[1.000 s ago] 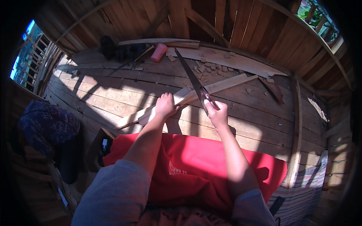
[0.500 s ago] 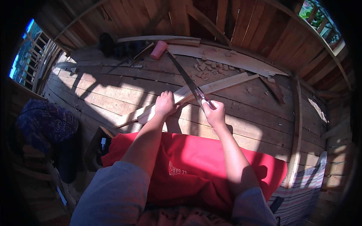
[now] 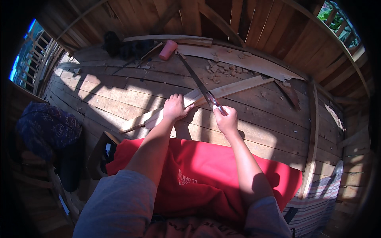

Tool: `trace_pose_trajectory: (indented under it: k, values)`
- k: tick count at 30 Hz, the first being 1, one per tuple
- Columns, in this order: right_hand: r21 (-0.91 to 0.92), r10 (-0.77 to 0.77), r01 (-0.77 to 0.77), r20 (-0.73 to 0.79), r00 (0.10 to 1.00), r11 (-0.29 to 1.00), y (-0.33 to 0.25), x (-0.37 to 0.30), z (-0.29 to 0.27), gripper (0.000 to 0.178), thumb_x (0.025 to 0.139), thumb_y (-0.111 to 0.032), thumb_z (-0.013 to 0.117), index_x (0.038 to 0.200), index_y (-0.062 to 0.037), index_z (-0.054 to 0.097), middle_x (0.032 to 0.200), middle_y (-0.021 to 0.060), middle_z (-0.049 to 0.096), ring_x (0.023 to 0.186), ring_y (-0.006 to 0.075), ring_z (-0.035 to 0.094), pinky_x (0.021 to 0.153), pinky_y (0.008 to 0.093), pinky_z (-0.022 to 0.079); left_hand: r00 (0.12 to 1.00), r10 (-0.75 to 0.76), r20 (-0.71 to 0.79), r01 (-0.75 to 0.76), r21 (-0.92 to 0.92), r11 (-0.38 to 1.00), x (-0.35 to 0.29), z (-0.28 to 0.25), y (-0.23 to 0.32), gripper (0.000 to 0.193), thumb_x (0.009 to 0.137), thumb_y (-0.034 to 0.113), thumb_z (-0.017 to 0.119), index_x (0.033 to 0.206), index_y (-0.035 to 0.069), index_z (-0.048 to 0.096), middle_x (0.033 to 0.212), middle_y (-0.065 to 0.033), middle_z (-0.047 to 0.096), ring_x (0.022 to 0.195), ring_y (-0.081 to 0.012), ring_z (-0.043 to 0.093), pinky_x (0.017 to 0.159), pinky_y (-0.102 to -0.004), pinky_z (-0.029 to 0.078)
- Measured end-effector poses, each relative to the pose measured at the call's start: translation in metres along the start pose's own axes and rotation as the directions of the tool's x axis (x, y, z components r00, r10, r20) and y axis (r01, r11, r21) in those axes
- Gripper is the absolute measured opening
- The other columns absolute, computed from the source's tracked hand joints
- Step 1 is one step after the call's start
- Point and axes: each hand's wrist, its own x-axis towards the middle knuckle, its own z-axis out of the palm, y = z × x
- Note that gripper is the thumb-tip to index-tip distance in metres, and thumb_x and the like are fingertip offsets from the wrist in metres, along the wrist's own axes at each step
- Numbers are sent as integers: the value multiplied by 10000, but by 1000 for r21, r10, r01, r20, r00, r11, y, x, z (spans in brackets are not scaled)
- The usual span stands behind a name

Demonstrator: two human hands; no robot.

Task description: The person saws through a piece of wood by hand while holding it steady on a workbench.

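Observation:
My right hand [image 3: 226, 121] is closed around the dark reddish handle of a hand saw [image 3: 195, 78]. Its long narrow blade points away and to the left, crossing above the wooden planks. My left hand [image 3: 175, 107] presses down on a pale wooden plank [image 3: 156, 118], fingers over the far side and thumb stretched to the right. Beside and under it, a longer light plank [image 3: 243, 85] slants from near left to far right on the floor. Whether the saw teeth touch the wood cannot be made out.
A pink cup [image 3: 168, 50] lies tipped near the saw's tip. Several wood offcuts [image 3: 222, 69] are scattered before the far wall. Red cloth [image 3: 198, 158] covers my lap. Dark patterned fabric [image 3: 49, 129] is at left, a wooden beam [image 3: 312, 139] at right, striped cloth [image 3: 317, 202] behind it.
My left thumb has spread out to the right along the plank, and the hand has shifted slightly. My right hand and the saw are almost unmoved.

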Motion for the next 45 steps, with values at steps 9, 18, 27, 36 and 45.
trace_pose_trajectory:
  k: [9, 18, 27, 36, 45]
  values:
    - [5, -31, 31, -5, 1000, 1000, 9, 3, 1, 463, 942, -244, 697, 605, -21, 470, 529, 7, 414, 519, 106, 395, 500, 369, 326, 1000, 21, -2, -21, -52, 998, -1, -3, 0, 736, 886, 629, 663, 1385, 94, 587, 1111, -193, 638, 1096, -367, 628, 912, -483, 517]
    - [-16, -51, 51, 3, 999, 999, 4, 2, 3, 470, 945, -243, 695, 606, -19, 458, 535, 9, 406, 533, 99, 392, 505, 359, 324, 1000, 16, -13, -16, -13, 1000, 0, 1, 0, 636, 866, 574, 715, 1191, 37, 615, 1092, -182, 636, 1083, -359, 624, 904, -469, 512]
    - [50, -5, 2, 58, 998, 999, 18, 6, 7, 487, 998, -265, 635, 618, -15, 461, 544, 6, 399, 544, 97, 380, 506, 361, 315, 1000, -11, -2, 12, 17, 1000, 2, 5, 0, 586, 834, 521, 770, 1086, 22, 593, 1084, -178, 636, 1078, -354, 626, 901, -469, 518]
    - [220, 245, -289, 205, 948, 932, -9, 10, -4, 395, 1046, -268, 594, 727, -37, 638, 618, -9, 576, 537, 85, 525, 527, 257, 400, 998, -8, 56, 3, 93, 996, 1, 1, -2, 728, 810, 663, 748, 1152, 39, 593, 1146, -151, 636, 1130, -321, 620, 912, -458, 521]
    - [231, -14, -48, 259, 966, 972, -19, 1, -2, 330, 882, -283, 807, 730, -84, 590, 655, -80, 517, 583, 33, 434, 548, 250, 337, 997, -58, 56, 54, 67, 996, 2, -2, 7, 673, 787, 590, 799, 1140, 50, 606, 1126, -141, 636, 1127, -315, 622, 905, -452, 524]
